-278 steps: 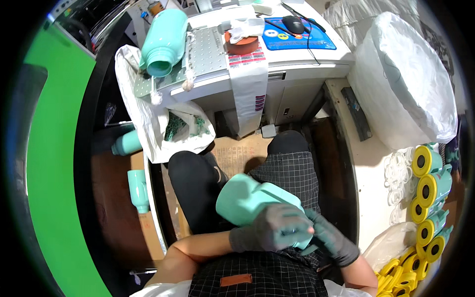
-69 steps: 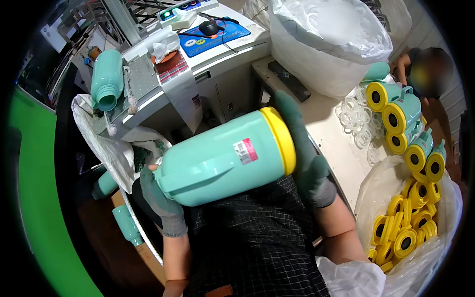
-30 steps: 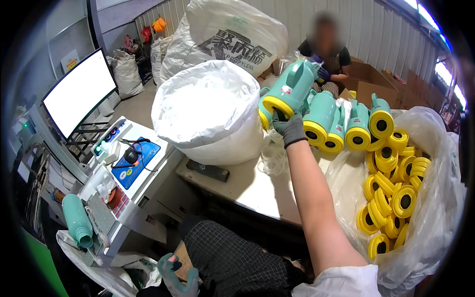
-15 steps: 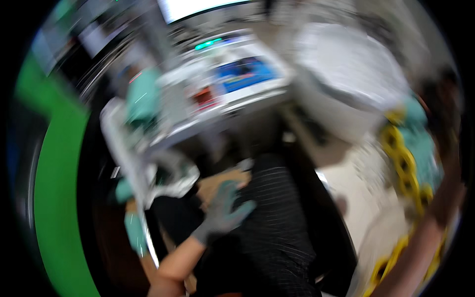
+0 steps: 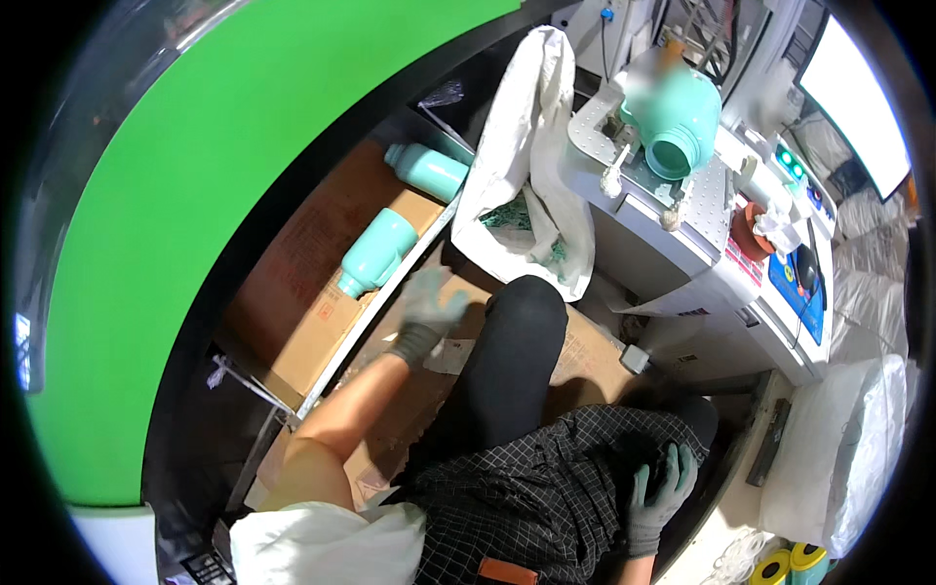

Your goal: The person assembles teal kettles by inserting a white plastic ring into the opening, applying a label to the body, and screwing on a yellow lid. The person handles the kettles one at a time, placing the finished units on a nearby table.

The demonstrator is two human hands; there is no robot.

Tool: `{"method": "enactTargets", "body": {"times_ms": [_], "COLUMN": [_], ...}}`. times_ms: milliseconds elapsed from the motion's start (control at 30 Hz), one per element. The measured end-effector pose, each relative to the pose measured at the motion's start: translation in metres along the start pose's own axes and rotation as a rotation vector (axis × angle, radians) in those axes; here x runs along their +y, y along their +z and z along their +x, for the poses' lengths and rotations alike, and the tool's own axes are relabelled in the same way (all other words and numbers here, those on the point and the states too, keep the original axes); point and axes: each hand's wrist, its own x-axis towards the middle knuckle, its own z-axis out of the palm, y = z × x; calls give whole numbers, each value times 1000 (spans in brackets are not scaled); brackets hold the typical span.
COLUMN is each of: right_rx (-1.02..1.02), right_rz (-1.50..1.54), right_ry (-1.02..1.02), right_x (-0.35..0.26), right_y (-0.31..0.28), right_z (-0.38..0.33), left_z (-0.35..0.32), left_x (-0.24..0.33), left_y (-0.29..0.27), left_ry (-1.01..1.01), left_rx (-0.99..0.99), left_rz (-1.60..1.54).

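Observation:
My left hand (image 5: 429,304), in a grey-green glove, is somewhat blurred, with thumb and fingers apart and nothing seen in it. It hovers beside a cardboard box, close to a mint-green bottle (image 5: 378,251) lying on its side there. A second mint-green bottle (image 5: 429,171) lies farther back. On my lap rests my right hand (image 5: 665,495), gloved too, its fingers spread over the dark checked cloth (image 5: 546,478) and holding nothing. A larger-looking mint-green container (image 5: 680,122) with an open round mouth sits on the perforated plate of a white machine.
A white sack (image 5: 526,161) holding green scraps stands beyond my knee. The curved green panel (image 5: 263,127) borders the left side. At right are the white machine (image 5: 643,229), a bright screen (image 5: 858,102), a white plastic-wrapped bundle (image 5: 829,448) and yellow rings (image 5: 770,565).
The view has swung left and sharpened. My left hand has gone from above my lap to beside the bottles at left. My right arm has come from the far right onto my lap.

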Motion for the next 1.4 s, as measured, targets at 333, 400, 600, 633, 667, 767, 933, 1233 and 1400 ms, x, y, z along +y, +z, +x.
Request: {"method": "enactTargets", "body": {"times_ms": [333, 400, 600, 633, 667, 767, 933, 1233, 1400], "right_rx": [-92, -60, -7, -26, -20, -25, -45, -124, -87], "right_rz": [-180, -231, -259, -275, -279, -318, -382, -385, -286], "right_ry": [133, 58, 77, 87, 93, 154, 246, 278, 211], "right_x": [-12, 0, -27, -26, -25, -19, -17, -10, -23], "right_y": [-8, -2, -9, -10, -9, -7, -7, -5, -4], "right_z": [11, 4, 26, 26, 26, 27, 27, 29, 36], "left_z": [88, 122, 205, 221, 236, 282, 337, 333, 284], "left_x": [-125, -119, -182, -188, -195, -233, -270, -309, -325], "left_y": [75, 92, 153, 163, 170, 196, 240, 241, 144], "left_ry": [-233, -332, -739, -837, -934, -1106, -1262, -1246, -1049], "left_rx": [-185, -255, 54, 61, 66, 147, 263, 376, 38], "left_rz": [284, 240, 43, 7, -29, -66, 4, -40, -936]}}
